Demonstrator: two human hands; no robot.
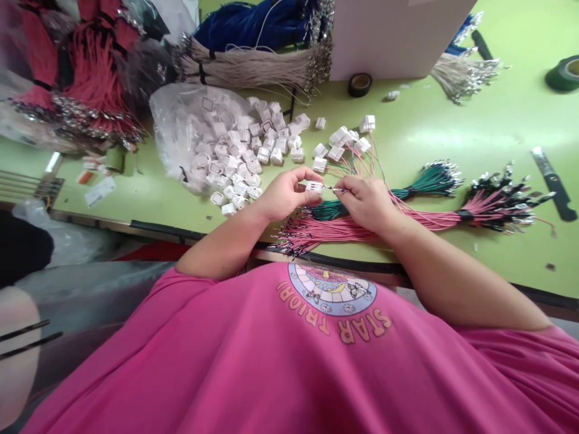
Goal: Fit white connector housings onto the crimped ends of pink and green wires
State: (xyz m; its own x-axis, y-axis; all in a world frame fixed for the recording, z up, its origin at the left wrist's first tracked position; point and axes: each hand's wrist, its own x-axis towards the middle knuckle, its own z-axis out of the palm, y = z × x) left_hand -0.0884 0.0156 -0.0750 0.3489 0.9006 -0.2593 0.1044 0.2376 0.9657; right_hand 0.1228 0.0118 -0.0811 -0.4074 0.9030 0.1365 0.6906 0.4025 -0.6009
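Between the thumb and fingers of my left hand point(287, 194) is a white plastic connector housing point(314, 187) with dark slots. My right hand point(365, 200) pinches a wire point(338, 190), its metal terminal pointing at the housing; whether the tip touches the housing I cannot tell. The wire's colour is hard to make out. Under my hands lie a bundle of pink wires point(335, 229) and a bundle of green wires point(329, 210). Just beyond, several white housings point(337, 137) have pink and green wires running from them.
A heap of loose white housings point(244, 150) spills from a clear plastic bag point(174, 114). Blue wires point(253, 24) and beige wires point(257, 66) lie at the back beside a white box point(398, 39). Black tape point(360, 84) sits before it. A knife point(554, 184) lies right.
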